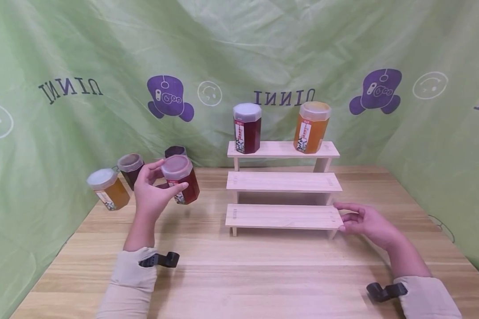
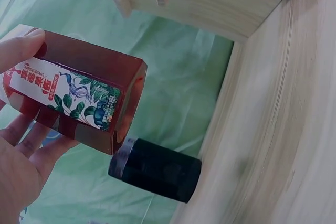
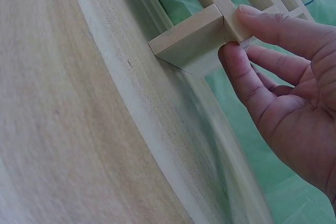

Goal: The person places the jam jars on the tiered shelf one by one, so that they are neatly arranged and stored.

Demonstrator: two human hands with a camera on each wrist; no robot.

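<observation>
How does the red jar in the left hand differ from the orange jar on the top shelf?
The red jar is dark red; the orange jar is bright amber. The left hand holds the red jar above the table; the orange jar stands on the top shelf. Both have faceted sides and printed labels.

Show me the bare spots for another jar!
The middle step and bottom step are bare, but the right hand pinches the bottom one's right end. The top step has a gap between the red jar and orange jar. The table's bare in front of the bottom step. Crowded at left: amber jar, two dark jars, left hand, held jar.
</observation>
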